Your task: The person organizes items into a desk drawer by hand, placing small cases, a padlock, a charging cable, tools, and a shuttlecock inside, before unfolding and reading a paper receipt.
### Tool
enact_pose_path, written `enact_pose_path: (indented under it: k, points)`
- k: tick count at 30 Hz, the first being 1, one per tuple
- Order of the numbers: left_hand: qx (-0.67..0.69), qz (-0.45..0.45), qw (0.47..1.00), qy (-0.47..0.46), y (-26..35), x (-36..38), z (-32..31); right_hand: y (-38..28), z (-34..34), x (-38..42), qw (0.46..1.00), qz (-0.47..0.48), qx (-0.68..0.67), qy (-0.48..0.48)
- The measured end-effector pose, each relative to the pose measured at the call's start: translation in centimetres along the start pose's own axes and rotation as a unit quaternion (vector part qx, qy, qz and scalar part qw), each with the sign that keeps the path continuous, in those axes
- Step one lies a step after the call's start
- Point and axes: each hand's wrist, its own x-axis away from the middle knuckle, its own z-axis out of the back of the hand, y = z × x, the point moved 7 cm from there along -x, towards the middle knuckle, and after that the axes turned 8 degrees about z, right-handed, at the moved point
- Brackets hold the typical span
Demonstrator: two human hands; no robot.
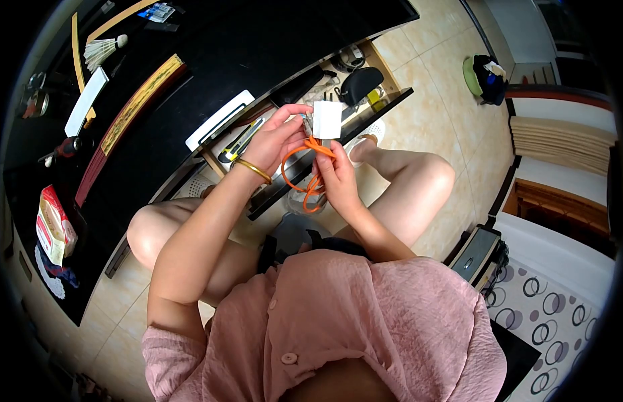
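A white charger (327, 120) with metal prongs is held up over an open drawer (392, 94). From its lower end an orange cable (284, 175) comes out, looped and hanging in coils between my hands. My right hand (339, 179) is closed on the cable just below the charger, thumb pressed on the plug area. My left hand (276, 137), with a gold bangle (252, 170) on its wrist, pinches the cable's other connector end beside the charger. Its exact finger contact is partly hidden.
In the drawer are a black pouch (361, 86), a yellow-and-black utility knife (240, 141) and small items. The black tabletop (258, 40) bears a white tablet-like panel (219, 120), a shuttlecock (104, 51) and a tissue pack (55, 226). My knees flank the drawer.
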Motion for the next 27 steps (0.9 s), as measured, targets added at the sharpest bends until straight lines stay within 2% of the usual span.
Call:
enact_pose_path:
  k: [2,3,5,8,15,18,20,23,27]
  points:
    - [-0.002,0.002,1.0,0.001,0.0,0.0,-0.1,0.5,-0.4,0.3,0.987,-0.088,-0.136,-0.006]
    - [-0.023,0.009,1.0,0.008,-0.1,0.1,0.0,0.4,-0.3,0.2,0.987,-0.089,-0.136,-0.006]
    - [-0.045,0.015,0.999,0.015,0.0,0.1,-0.2,1.1,-0.2,0.4,0.957,-0.16,-0.24,0.021]
    - [-0.083,0.009,0.996,0.02,0.2,0.3,-0.6,1.2,-0.4,0.2,0.964,-0.125,-0.234,0.0]
    - [-0.104,0.001,0.994,0.021,0.1,0.0,0.1,0.9,-1.2,0.1,0.946,-0.136,-0.294,-0.017]
    - [-0.122,-0.003,0.992,0.031,0.3,0.1,0.1,0.1,-1.6,0.0,0.923,-0.158,-0.351,-0.003]
    - [-0.132,-0.006,0.99,0.04,0.4,0.2,0.1,-0.3,-2.1,0.1,0.886,-0.179,-0.427,-0.026]
    - [-0.152,0.0,0.987,0.044,0.4,0.1,0.2,-0.8,-2.7,0.4,0.862,-0.202,-0.462,-0.056]
    - [-0.154,-0.002,0.988,0.022,0.3,0.0,0.0,-0.1,-3.1,0.7,0.863,-0.19,-0.46,-0.085]
